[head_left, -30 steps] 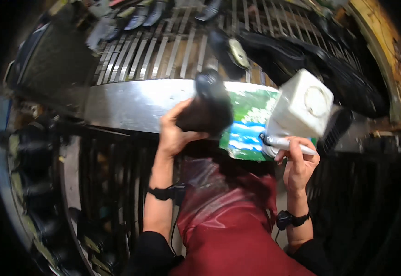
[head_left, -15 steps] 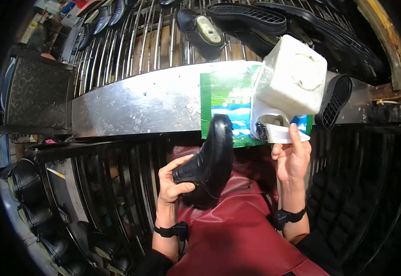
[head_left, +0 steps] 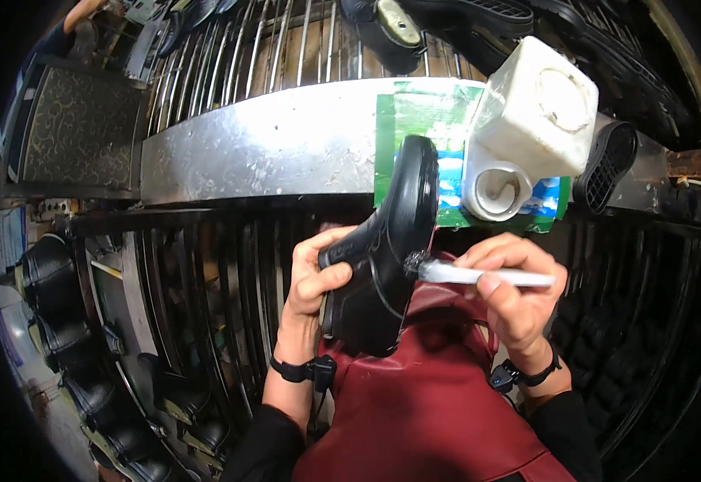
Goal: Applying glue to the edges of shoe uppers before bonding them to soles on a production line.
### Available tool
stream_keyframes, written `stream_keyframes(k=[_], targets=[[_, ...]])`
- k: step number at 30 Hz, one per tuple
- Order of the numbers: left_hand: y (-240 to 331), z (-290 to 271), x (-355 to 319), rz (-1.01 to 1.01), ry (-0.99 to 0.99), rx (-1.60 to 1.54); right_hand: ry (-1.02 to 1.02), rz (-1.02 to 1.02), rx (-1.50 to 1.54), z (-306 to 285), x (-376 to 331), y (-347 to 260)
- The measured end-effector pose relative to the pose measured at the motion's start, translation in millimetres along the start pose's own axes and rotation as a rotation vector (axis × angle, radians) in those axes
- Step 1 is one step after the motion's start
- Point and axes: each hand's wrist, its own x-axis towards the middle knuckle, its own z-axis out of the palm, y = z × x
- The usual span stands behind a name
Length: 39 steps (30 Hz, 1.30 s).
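My left hand [head_left: 318, 277] grips a black shoe [head_left: 386, 249] by its upper, holding it over my dark red apron [head_left: 431, 402] with the sole edge turned to the right. My right hand [head_left: 511, 293] holds a white-handled brush [head_left: 479, 276]; its dark bristle tip touches the shoe's sole edge. Just beyond the shoe, a white square plastic jug [head_left: 535, 112] with a small white cup [head_left: 495, 189] beside it stands on a green and blue sheet [head_left: 418, 112].
A steel shelf [head_left: 262, 153] runs across in front of me, with a barred rack behind it holding black shoes and soles [head_left: 603, 165]. More black shoes [head_left: 53, 281] sit on racks at lower left. A patterned mat [head_left: 77, 128] lies at upper left.
My left hand brought the shoe down from the shelf toward my lap and turned it. My right hand moved the brush from the cup to the shoe's sole edge.
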Motion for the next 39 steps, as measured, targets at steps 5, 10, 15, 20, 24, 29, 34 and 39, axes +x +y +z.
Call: stream_keyframes(k=[5, 10, 15, 20, 24, 29, 34, 39], targets=[[3.0, 0.9, 8.2, -0.002, 0.027, -0.024, -0.12, -0.131, -0.161, 16.3, -36.5, 0.4], [10.9, 2.5, 14.8, 0.013, 0.047, -0.078, -0.333, -0.135, -0.178, 18.1, -41.2, -23.5], [14.9, 10.0, 18.4, 0.054, 0.054, -0.149, -0.228, -0.167, -0.165, 13.1, -22.2, -19.1], [20.9, 11.3, 16.2, 0.015, 0.03, -0.184, -0.334, -0.322, -0.34, 21.3, -21.4, -45.8], [23.2, 32.4, 13.1, -0.05, 0.024, -0.387, -0.357, -0.358, -0.35, 20.9, -15.1, -55.3], [16.2, 45.5, 12.0, 0.022, 0.011, -0.68, -0.372, -0.489, -0.328, 17.5, 6.5, -58.7], [-5.4, 29.9, 20.9, 0.225, 0.002, -0.318, -0.407, -0.515, -0.275, 8.9, 34.8, -55.1], [-40.3, 13.5, 30.5, 0.3, 0.244, -0.007, -0.227, -0.364, -0.168, -2.4, 68.0, -21.8]])
